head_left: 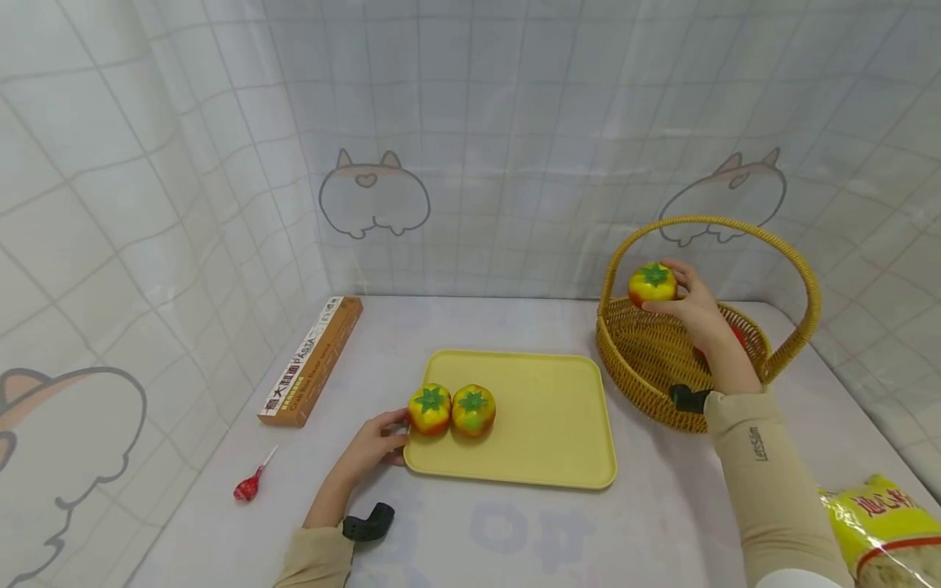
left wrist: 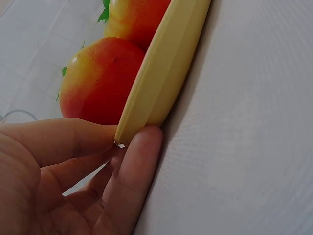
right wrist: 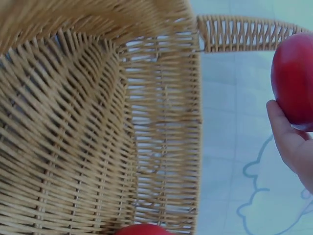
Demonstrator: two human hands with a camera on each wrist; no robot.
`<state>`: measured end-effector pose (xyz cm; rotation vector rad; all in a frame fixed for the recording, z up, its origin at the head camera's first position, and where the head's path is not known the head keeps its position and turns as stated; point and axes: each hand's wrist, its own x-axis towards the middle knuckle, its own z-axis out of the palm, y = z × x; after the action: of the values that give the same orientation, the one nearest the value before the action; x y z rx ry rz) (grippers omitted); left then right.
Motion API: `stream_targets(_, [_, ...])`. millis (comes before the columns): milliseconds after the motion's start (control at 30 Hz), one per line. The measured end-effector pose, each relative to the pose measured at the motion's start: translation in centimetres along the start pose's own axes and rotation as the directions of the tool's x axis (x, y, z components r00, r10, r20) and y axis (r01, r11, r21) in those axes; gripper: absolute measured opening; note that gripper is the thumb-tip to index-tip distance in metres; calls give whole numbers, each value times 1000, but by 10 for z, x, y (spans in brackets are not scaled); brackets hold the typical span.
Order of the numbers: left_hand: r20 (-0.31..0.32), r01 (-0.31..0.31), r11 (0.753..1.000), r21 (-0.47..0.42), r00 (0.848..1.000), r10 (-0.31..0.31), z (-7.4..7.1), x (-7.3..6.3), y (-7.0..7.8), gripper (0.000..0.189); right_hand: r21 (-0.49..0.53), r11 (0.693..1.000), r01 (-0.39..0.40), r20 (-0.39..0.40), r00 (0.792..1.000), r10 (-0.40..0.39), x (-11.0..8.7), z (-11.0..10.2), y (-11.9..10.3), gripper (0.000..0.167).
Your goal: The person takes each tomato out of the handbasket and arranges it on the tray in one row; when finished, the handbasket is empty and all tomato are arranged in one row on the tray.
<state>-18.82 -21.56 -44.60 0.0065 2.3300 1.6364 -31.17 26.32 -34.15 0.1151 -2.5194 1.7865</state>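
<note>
My right hand (head_left: 691,306) grips a yellow-and-red tomato (head_left: 651,286) with a green leafy top, above the wicker basket (head_left: 638,367) and below its arched handle. In the right wrist view the held tomato (right wrist: 296,81) shows its red underside. Something red (head_left: 738,336) lies in the basket, partly hidden by my right arm. My left hand (head_left: 377,441) pinches the left edge of the yellow tray (head_left: 544,425), near its front corner. Two similar tomatoes, one at the left edge (head_left: 430,410) and one beside it (head_left: 474,411), stand leaf-up on the tray.
An orange-brown pasta box (head_left: 312,363) lies left of the tray. A red lollipop (head_left: 248,487) is in front of it. At the front right sits a yellow food bag (head_left: 885,523). Tiled-pattern curtains (head_left: 500,163) enclose the table at the back and sides.
</note>
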Motion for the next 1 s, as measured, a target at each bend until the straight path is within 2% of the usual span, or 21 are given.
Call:
stream_targets(200, [-17, 7, 1000, 0, 1000, -7, -2, 14, -22, 55, 25, 999, 45, 35, 998, -45, -7, 6, -5, 81])
stream_targets(300, [-19, 1, 1000, 1, 1000, -1, -2, 17, -29, 56, 21, 998, 53, 49, 997, -53, -11, 9, -7, 81])
stream_targets(533, [-7, -8, 1000, -7, 1000, 8, -4, 17, -30, 57, 74, 994, 79, 65, 994, -84, -18, 19, -14, 77])
stream_targets(700, [7, -3, 1000, -12, 1000, 3, -2, 5, -9, 54, 89, 992, 86, 76, 993, -93, -21, 26, -15, 78])
stream_targets(767, [2, 2, 1000, -6, 1000, -1, -1, 5, -7, 54, 89, 992, 88, 81, 992, -96, -22, 28, -16, 78])
stream_targets(933, [-8, -1, 1000, -5, 1000, 1, -3, 16, -27, 57, 112, 989, 95, 105, 989, -106, -29, 37, -20, 76])
stream_targets(1000, [-7, -4, 1000, -7, 1000, 4, -3, 17, -29, 57, 119, 989, 93, 120, 987, -107, -32, 41, -20, 77])
